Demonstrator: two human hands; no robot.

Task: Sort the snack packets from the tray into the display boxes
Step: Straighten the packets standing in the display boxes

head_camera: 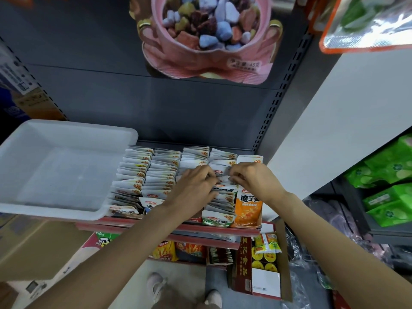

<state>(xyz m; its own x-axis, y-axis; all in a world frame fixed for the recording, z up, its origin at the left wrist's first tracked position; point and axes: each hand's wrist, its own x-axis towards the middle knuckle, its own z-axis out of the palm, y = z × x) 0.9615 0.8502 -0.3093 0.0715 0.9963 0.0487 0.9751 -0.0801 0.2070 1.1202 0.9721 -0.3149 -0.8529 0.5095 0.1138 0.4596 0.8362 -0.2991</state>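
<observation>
While the white plastic tray sits bare at the shelf's left end, both hands work in the rows of upright snack packets in the red display boxes. The left hand and right hand nearly touch, fingertips pinching packet tops in the green-packet row, just beside the orange packets.

Packets upright, tray empty

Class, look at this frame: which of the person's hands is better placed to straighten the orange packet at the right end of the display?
The right hand, probably. It rests directly above the orange packet, while the left hand sits farther left over the white packet rows.
</observation>
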